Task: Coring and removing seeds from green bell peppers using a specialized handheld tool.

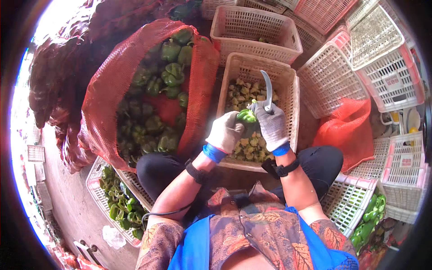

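Observation:
My gloved left hand [225, 131] has its fingers closed on a green pepper [246, 116] held over a white crate [234, 69]. My gloved right hand [272, 123] grips a curved knife [267, 83], blade pointing up, with its fingertips right at the pepper. Beneath both hands, pale yellowish-green pepper cores and trimmings [252, 150] lie in the crate. To the left, a large open red mesh sack [105, 96] holds several green peppers [173, 74].
Green pepper pieces fill a crate [118, 202] at lower left; more peppers [371, 211] lie in one at lower right. A red sack [342, 135] and stacked white crates [384, 67] stand at right. Another crate [256, 51] is behind; dark red sacks [58, 81] pile at upper left.

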Demonstrator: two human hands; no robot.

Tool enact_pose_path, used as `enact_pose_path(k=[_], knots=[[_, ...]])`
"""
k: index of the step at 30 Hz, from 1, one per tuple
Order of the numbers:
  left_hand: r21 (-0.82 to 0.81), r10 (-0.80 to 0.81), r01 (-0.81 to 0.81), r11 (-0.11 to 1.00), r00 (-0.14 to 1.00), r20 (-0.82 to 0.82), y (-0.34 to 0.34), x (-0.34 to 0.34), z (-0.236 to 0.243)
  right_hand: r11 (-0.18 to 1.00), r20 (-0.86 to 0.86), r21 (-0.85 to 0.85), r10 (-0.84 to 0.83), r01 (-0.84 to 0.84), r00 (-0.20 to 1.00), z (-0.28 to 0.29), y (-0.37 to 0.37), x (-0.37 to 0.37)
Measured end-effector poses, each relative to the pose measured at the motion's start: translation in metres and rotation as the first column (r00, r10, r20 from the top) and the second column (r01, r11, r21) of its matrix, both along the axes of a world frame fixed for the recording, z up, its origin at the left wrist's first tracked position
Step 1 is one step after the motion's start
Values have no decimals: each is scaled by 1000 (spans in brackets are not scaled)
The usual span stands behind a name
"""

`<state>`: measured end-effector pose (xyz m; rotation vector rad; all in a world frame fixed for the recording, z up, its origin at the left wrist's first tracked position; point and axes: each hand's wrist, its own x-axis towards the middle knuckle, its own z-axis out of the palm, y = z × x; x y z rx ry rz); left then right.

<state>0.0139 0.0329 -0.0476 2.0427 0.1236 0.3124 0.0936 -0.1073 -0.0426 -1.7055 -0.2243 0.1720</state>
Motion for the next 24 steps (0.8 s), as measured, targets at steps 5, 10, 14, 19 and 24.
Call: enact_pose_path(k=[5,10,14,19,24], knots=[[-842,-134,-86,533,974,-184,-9,-2,-13,796,-492,573,144,195,859,-7,-30,18],[-944,-295,68,322,955,-31,-16,-13,12,588,-552,783,504,205,664,24,-25,-15],[-965,-438,183,190,895,83,-15,-23,30,874,-465,485,233,26,854,30,-22,-40],[442,-39,37,896,999,-6,8,-51,50,857,-592,484,172,177,787,31,-4,-60],[714,329,-369,594,922,203,119,-167,109,900,-391,385,-42,205,919,28,-28,-26]])
